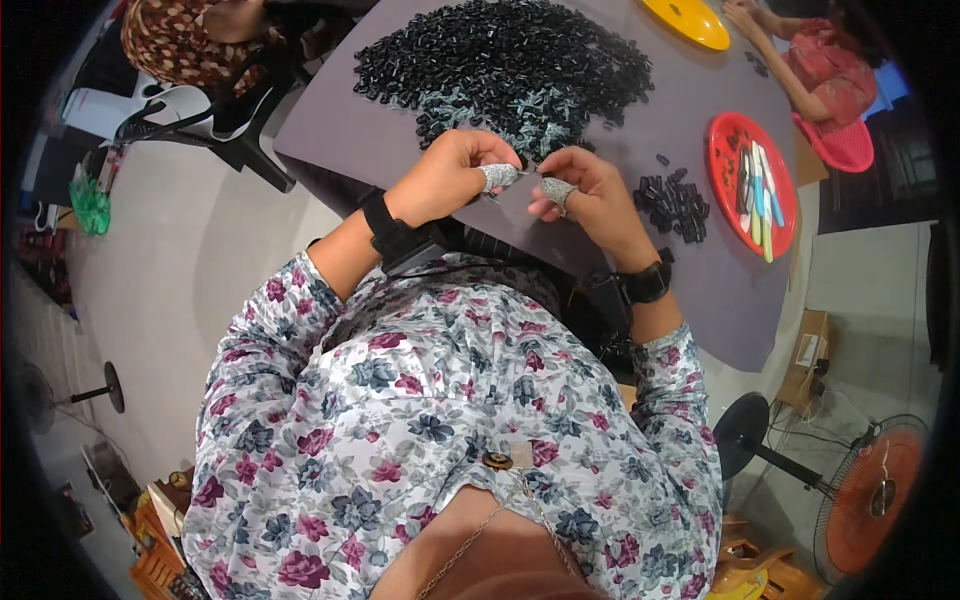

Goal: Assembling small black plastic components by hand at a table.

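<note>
Close together above the table's near edge, my left hand (450,178) and my right hand (595,195) are both closed in a pinch, fingertips facing each other. Something tiny lies between the fingertips, too small to name. Pale speckled wrapping covers my left thumb (497,178) and my right thumb (558,190). Just beyond the hands spreads a large heap of small black pieces (500,55), with pale blue-green small pieces (540,118) along its near side. To the right of my right hand lies a smaller pile of black pieces (673,205).
A red plate (722,190) with several pens or slim tools and black bits stands right on the grey-covered table (735,310). A yellow plate (690,20) lies at the far right. Another person (835,70) works there; someone sits far left (195,45). Fans (875,500) stand on the floor.
</note>
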Demonstrator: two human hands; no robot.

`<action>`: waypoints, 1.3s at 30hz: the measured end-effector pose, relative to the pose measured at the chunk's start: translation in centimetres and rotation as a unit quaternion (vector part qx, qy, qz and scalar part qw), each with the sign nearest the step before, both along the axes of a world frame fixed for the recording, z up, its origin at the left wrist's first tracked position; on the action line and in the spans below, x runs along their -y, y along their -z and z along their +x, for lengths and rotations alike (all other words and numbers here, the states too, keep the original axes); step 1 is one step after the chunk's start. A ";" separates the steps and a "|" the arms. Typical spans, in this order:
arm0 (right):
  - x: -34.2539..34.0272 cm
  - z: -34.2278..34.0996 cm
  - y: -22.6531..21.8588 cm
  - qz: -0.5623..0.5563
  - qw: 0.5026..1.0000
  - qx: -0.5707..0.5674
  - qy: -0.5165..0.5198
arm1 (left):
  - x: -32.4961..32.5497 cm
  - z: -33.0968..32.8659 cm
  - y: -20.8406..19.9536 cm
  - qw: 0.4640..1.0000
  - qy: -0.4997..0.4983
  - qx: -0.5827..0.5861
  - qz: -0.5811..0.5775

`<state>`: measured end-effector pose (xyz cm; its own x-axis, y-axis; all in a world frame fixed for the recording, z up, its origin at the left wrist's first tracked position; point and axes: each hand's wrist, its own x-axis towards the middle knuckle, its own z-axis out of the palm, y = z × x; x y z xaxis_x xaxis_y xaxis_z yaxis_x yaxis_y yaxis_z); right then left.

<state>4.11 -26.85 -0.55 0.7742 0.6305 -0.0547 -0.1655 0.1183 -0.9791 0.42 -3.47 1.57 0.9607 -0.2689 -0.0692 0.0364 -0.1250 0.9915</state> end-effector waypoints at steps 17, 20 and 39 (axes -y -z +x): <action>-0.4 -0.1 0.6 0.015 1.000 -0.010 -0.003 | 0.1 0.2 0.4 1.000 0.005 -0.007 -0.004; -0.6 -0.1 0.8 0.006 1.000 -0.003 -0.011 | 0.1 0.2 0.5 1.000 0.005 0.002 0.010; -1.1 -0.7 1.1 0.001 0.998 0.045 0.032 | -0.1 -0.1 0.6 0.997 0.061 0.031 0.023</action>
<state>3.40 -25.74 -1.61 0.8151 0.5790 0.0176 -0.0688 0.1270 -0.9895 0.33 -3.40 0.99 0.9237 -0.3824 -0.0247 -0.0440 -0.1699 0.9845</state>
